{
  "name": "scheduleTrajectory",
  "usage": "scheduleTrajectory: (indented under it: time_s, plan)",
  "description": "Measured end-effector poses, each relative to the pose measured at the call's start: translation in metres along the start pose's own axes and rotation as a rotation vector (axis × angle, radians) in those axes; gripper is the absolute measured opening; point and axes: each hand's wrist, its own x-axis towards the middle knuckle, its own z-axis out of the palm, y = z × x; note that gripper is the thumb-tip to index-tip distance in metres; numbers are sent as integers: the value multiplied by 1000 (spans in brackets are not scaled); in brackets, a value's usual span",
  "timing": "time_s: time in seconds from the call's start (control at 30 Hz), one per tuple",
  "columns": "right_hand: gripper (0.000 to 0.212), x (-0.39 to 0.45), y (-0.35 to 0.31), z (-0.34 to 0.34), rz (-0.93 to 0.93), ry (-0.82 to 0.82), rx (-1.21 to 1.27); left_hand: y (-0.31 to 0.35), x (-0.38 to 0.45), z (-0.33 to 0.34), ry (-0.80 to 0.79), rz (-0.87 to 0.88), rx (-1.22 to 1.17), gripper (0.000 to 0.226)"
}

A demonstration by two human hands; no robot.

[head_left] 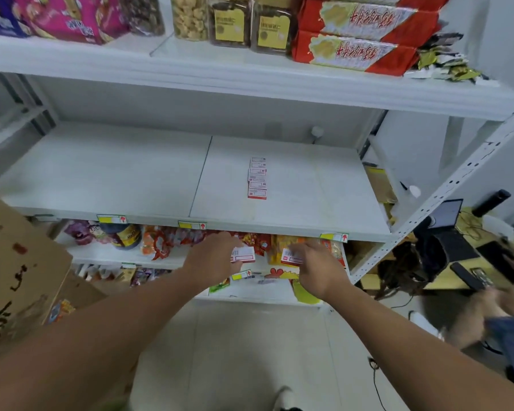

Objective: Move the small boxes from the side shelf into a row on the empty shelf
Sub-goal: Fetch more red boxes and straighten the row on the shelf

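2 boxes (244, 254), 1 per hand (212, 256).

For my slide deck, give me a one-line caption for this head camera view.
Each hand, left and right, holds a small box below the shelf where a row of boxes has begun.

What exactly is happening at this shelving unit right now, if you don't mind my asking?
A person is stocking small red-and-white boxes. A row of boxes already lies on the otherwise bare middle shelf. Both hands are below that shelf's front edge: the left hand holds one small box and the right hand holds another box. Neither has been added to the row yet.
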Motion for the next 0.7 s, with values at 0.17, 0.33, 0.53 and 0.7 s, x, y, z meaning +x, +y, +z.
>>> scheduleTrajectory:
  time_s: [0.17, 0.33, 0.53, 0.7]
  plan:
    - [67, 40, 13, 1, 5, -40, 11, -6, 38, 12, -39, 0, 40, 39]
    - [69, 91, 30, 5, -25, -65, 48, -5, 79, 17, -52, -43, 19, 44]
    - [70, 148, 48, 12, -66, -101, 92, -10, 136, 25, -85, -79, 65, 44]
    - [66, 180, 66, 23, -70, -125, 114, -22, 184, 31, -83, -133, 55, 46]
